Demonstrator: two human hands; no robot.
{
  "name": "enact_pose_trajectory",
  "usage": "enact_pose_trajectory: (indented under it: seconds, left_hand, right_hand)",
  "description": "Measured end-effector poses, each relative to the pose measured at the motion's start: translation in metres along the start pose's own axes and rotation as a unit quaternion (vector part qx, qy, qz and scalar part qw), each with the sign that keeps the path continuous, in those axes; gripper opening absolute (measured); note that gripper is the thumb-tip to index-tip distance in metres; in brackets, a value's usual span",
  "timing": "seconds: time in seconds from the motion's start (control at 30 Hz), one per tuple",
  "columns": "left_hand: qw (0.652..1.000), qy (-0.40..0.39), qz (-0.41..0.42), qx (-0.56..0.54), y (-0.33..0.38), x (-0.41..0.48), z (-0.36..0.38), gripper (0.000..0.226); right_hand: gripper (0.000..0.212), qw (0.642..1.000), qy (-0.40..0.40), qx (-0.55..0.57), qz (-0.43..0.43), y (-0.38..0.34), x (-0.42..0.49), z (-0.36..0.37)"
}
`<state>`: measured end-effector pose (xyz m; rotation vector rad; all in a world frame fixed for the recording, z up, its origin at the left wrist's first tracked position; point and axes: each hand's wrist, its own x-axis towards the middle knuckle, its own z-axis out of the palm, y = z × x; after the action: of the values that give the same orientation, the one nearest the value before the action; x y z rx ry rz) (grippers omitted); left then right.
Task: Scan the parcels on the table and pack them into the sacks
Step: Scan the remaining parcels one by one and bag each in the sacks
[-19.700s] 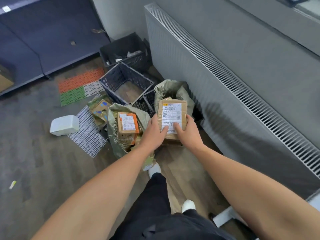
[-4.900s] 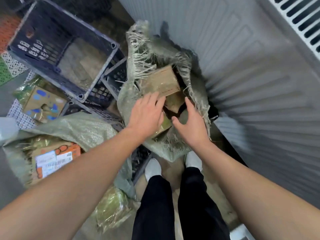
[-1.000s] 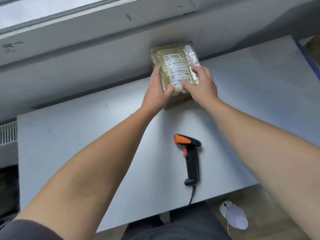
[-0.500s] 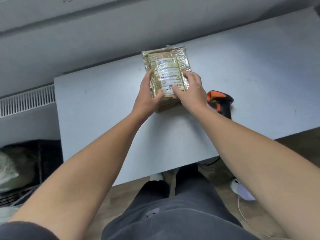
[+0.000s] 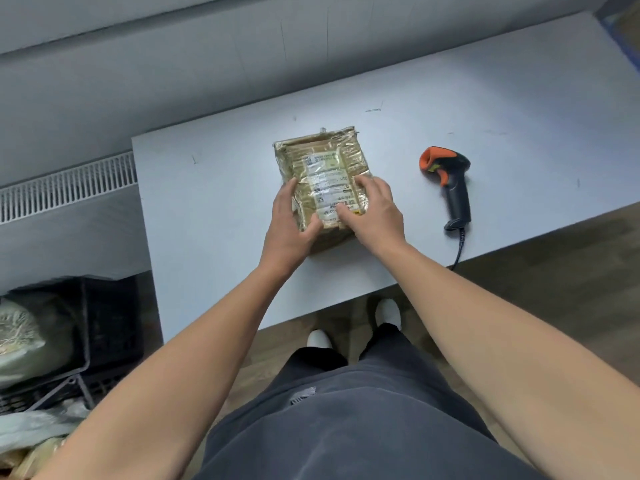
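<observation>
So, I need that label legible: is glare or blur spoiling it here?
Head view: tape on the parcel throws pale glare patches across the label; its print is too soft to read; the left hand and the right hand cover its near end.

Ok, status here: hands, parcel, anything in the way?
Left hand and right hand both grip the taped parcel, label up. Barcode scanner lies on the table, to its right, untouched. Nothing between them.
</observation>
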<state>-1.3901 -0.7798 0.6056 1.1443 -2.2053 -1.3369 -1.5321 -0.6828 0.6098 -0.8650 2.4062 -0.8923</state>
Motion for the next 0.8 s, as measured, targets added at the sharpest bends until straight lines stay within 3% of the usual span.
enact_pose_trajectory:
  seconds: [0.07, 0.17, 0.3, 0.4, 0.5, 0.63, 0.8]
  left_hand:
    - [1.000, 0.001, -0.012, 0.024, 0.003, -0.001, -0.005, 0.069]
    - [0.982, 0.053, -0.034, 0.180, 0.018, -0.001, -0.010, 0.063]
    - [0.955, 0.134, 0.086, 0.248, 0.063, 0.015, 0.015, 0.053]
    - [0.948, 0.085, 0.174, 0.252, 0.099, 0.032, 0.063, 0.051]
    - [0.932, -0.024, 0.207, 0.296, 0.124, 0.039, 0.122, 0.054]
    - [0.934, -0.126, 0.135, 0.305, 0.127, 0.042, 0.182, 0.054]
    - [0.926, -0.144, 0.075, 0.342, 0.114, 0.050, 0.212, 0.051]
  right_hand:
    - [0.063, 0.999, -0.027, 0.016, 0.006, 0.000, 0.003, -0.007]
    - [0.063, 0.996, -0.047, 0.076, 0.018, 0.008, 0.008, -0.024]
    - [0.055, 0.995, 0.040, 0.087, 0.038, 0.034, 0.013, -0.052]
    - [0.050, 0.989, 0.086, 0.090, 0.080, 0.061, 0.018, -0.081]
    - [0.051, 0.984, 0.096, 0.085, 0.122, 0.089, 0.024, -0.107]
    - [0.050, 0.981, 0.074, 0.087, 0.154, 0.122, 0.028, -0.129]
    - [0.055, 0.981, 0.026, 0.082, 0.175, 0.151, 0.048, -0.136]
